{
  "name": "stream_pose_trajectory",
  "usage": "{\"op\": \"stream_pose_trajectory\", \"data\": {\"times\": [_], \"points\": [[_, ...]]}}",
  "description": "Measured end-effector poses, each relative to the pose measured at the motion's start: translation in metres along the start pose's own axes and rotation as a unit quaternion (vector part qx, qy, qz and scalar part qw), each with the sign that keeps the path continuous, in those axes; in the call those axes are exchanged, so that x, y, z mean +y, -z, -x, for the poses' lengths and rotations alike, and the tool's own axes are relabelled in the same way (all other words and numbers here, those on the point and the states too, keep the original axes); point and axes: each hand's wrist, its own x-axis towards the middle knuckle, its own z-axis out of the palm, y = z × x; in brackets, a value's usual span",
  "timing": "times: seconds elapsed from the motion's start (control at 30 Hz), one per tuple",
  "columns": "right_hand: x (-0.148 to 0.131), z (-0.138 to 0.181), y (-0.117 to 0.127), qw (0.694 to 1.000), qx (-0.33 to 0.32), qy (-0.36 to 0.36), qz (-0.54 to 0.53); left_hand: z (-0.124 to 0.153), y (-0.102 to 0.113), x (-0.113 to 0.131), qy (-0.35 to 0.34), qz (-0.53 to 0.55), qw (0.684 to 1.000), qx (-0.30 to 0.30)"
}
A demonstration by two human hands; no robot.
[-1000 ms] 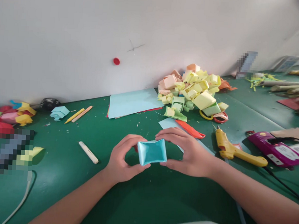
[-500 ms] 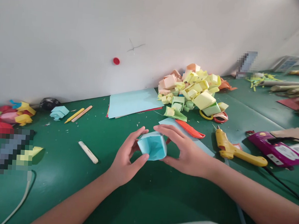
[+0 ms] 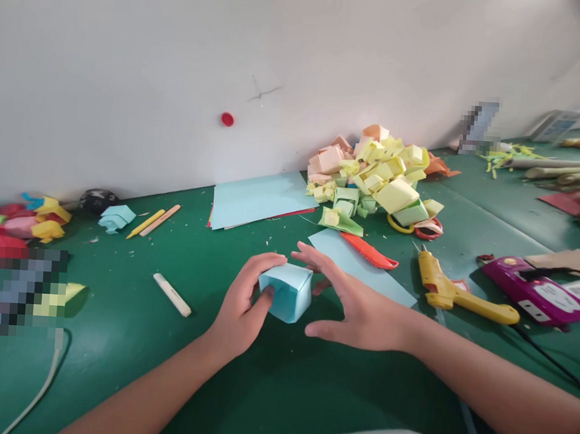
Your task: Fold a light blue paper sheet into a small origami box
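Note:
A light-blue folded paper box (image 3: pixel 295 299) is held above the green table, its hollow side tilted towards me and to the left. My left hand (image 3: pixel 245 306) grips it from the left, with the thumb tip inside the opening and the fingers behind the top edge. Just right of the box, my right hand (image 3: pixel 353 303) is open, fingers and thumb spread apart, with a small gap to the paper. Beyond that hand lies a flat light-blue paper sheet (image 3: pixel 365 274) with a red utility knife (image 3: pixel 370 251) on it.
A heap of folded paper pieces (image 3: pixel 381 177) stands against the white wall, scissors (image 3: pixel 401 224) at its foot. To the right lie a yellow glue gun (image 3: pixel 462 299) and a purple power strip (image 3: pixel 536 291). A white stick (image 3: pixel 172 295), two pencils (image 3: pixel 153 223) and stacked sheets (image 3: pixel 261 199) lie left.
The box has turned and shifted slightly left and down in my left hand, the left thumb moving into its opening. My right hand has let go and opened beside it.

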Motion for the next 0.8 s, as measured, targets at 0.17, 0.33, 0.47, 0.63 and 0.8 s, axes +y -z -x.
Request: {"op": "stream_pose_trajectory", "data": {"times": [0.17,0.33,0.47,0.63,0.8], "points": [[0.001,0.001,0.001,1.000,0.001,0.002,0.003,-0.011,0.012,-0.005,0.035,-0.057,0.998,-0.002],[-0.001,0.001,0.011,0.996,0.023,-0.047,0.071,-0.030,0.047,-0.016,0.067,-0.183,0.980,-0.029],[0.006,-0.002,0.020,0.973,0.044,-0.058,0.218,-0.042,0.090,-0.028,0.153,-0.289,0.941,-0.082],[0.020,-0.003,0.022,0.947,0.025,-0.091,0.307,-0.044,0.142,-0.048,0.189,-0.365,0.910,-0.052],[0.022,-0.002,0.019,0.939,-0.013,-0.109,0.326,-0.036,0.174,-0.064,0.109,-0.335,0.935,0.039]]}}
